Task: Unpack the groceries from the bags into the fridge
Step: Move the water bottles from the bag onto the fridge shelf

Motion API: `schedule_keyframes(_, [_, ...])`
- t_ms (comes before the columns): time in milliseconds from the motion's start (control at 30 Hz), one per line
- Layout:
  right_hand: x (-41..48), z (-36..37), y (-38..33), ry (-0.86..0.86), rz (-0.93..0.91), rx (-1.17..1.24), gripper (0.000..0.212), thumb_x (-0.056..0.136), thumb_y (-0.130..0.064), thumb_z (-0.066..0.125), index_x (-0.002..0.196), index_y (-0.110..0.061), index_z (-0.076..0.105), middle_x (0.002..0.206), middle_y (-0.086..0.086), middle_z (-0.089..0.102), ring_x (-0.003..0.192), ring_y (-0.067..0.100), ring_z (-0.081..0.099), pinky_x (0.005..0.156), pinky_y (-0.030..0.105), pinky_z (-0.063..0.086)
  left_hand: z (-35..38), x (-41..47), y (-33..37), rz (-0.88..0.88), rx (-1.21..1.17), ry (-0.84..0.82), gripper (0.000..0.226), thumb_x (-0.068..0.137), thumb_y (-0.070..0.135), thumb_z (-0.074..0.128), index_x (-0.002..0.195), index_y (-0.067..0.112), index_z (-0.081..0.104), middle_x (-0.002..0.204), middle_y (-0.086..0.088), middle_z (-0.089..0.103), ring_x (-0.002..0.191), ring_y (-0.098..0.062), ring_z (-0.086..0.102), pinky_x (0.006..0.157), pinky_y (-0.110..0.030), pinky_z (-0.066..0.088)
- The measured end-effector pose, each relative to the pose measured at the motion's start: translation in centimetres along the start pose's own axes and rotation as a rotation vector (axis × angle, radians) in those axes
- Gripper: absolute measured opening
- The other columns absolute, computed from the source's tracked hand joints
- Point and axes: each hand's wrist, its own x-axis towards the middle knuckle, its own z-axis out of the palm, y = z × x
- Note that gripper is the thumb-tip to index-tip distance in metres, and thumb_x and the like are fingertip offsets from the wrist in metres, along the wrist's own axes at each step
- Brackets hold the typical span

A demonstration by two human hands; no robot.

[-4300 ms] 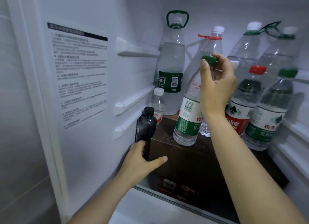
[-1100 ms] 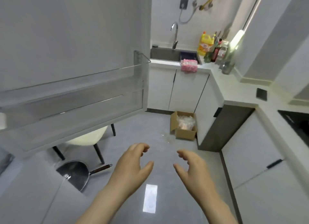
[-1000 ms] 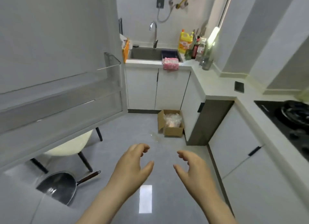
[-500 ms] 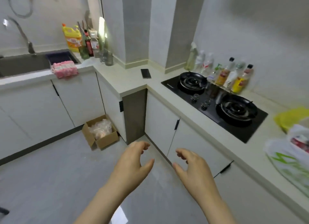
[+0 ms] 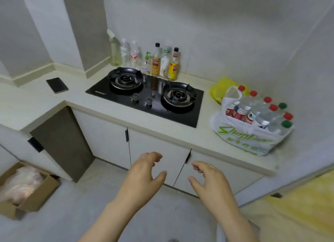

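A white shopping bag with green lettering stands on the counter at the right, holding several water bottles with red and green caps. Behind it lies a yellow bag. My left hand and my right hand hover side by side in front of the lower cabinets, well below and left of the bag. Both hands are empty with fingers loosely curled and apart. The fridge is out of view.
A black two-burner gas hob sits in the counter, with several condiment bottles behind it. A dark phone lies on the counter at the left. A cardboard box with a plastic bag stands on the floor at lower left.
My view has swung right from the fridge, past the sink, to the hob and the bag of bottles. Both hands left the bottles in the fridge and now hang empty.
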Motion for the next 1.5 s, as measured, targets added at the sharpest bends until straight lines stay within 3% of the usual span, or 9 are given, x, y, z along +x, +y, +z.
schedule_keyframes(567, [9.3,-10.1,15.2,0.257,0.201,0.092,0.036,0.079,-0.016,0.073,0.115,-0.016,0.066,0.105,-0.001,0.068,0.099,0.017,0.063,0.090,0.031,0.049,11.9,16.2,12.2,0.230,0.025,-0.117,0.038,0.088,0.030,0.061,0.124,0.027,0.051,0.115,0.016,0.052,0.102,0.000,0.051,0.086,-0.012,0.038])
schedule_keyframes(767, [11.4,-12.5,19.2,0.302,0.254,0.113,0.036,0.081,-0.018,0.070,0.117,-0.017,0.065,0.110,-0.002,0.069,0.105,0.017,0.063,0.093,0.034,0.049,15.6,19.8,14.9,0.260,0.004,-0.176,0.037,0.086,0.027,0.065,0.122,0.025,0.054,0.112,0.015,0.054,0.100,-0.001,0.053,0.088,-0.017,0.041])
schedule_keyframes(933, [13.2,-13.7,21.2,0.332,0.322,0.137,0.038,0.082,-0.018,0.070,0.120,-0.019,0.064,0.113,-0.004,0.068,0.108,0.013,0.062,0.094,0.028,0.048,17.8,23.4,16.1,0.298,-0.002,-0.237,0.036,0.086,0.027,0.064,0.120,0.026,0.054,0.115,0.016,0.054,0.102,0.001,0.052,0.088,-0.015,0.040])
schedule_keyframes(1067, [14.9,-14.9,22.6,0.355,0.376,0.153,0.038,0.087,-0.022,0.067,0.124,-0.022,0.060,0.116,-0.010,0.063,0.105,0.006,0.057,0.090,0.016,0.041,19.7,26.9,17.2,0.340,-0.018,-0.295,0.037,0.085,0.027,0.065,0.121,0.026,0.055,0.115,0.017,0.055,0.101,0.003,0.053,0.082,-0.001,0.036])
schedule_keyframes(1167, [16.3,-16.2,23.5,0.402,0.433,0.161,0.037,0.088,-0.025,0.066,0.124,-0.025,0.059,0.115,-0.012,0.062,0.102,0.005,0.055,0.092,0.019,0.043,21.0,29.9,18.3,0.379,-0.037,-0.343,0.038,0.086,0.027,0.065,0.122,0.027,0.053,0.115,0.017,0.053,0.101,0.002,0.052,0.078,0.002,0.033])
schedule_keyframes(1300, [18.2,-17.9,24.3,0.512,0.490,0.183,0.031,0.088,-0.022,0.066,0.118,-0.023,0.064,0.111,-0.010,0.066,0.103,0.011,0.061,0.095,0.032,0.049,22.4,33.9,19.9,0.433,-0.084,-0.377,0.040,0.086,0.026,0.065,0.124,0.024,0.053,0.114,0.015,0.053,0.101,-0.001,0.052,0.084,-0.008,0.036])
schedule_keyframes(1500, [19.8,-19.2,25.5,0.659,0.552,0.166,0.028,0.087,-0.015,0.067,0.115,-0.019,0.065,0.099,-0.009,0.063,0.090,0.011,0.059,0.086,0.027,0.047,25.3,37.5,21.3,0.469,-0.099,-0.469,0.034,0.085,0.024,0.066,0.117,0.022,0.056,0.112,0.013,0.056,0.099,-0.004,0.054,0.088,-0.017,0.042])
